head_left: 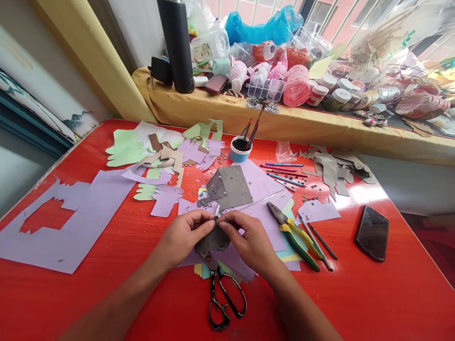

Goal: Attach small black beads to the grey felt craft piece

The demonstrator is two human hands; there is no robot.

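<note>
the left hand [177,239] and right hand [254,237] both grasp a dark grey piece [206,242] between thumb and forefinger, the fingertips meeting closely at its far edge. that piece lies just beyond the handles of the scissors [209,259], over the end of their blades, so the blade tips are hidden. a small dark round bit shows between the fingertips, with a slim white tip [217,208] just beyond it; whether the two are joined, i cannot tell.

the step in hand looks like fine fingertip work at one spot on the edge, perhaps setting or pressing something small there. what the next move calls for, as i judge it, is a steady pinch from one hand while the other adjusts the small bit, with light force so the piece doesn't crease or slip.

farther beyond the scissors lies a flat grey sheet [238,184], a crumpled dark scrap [216,185] on its left part, and beyond that a tub [239,155] with dark beads and upright brushes. right of the scissors are pliers [291,232] and, well apart, a phone [372,233]. left of the scissors spreads cut purple paper [85,222].
</note>
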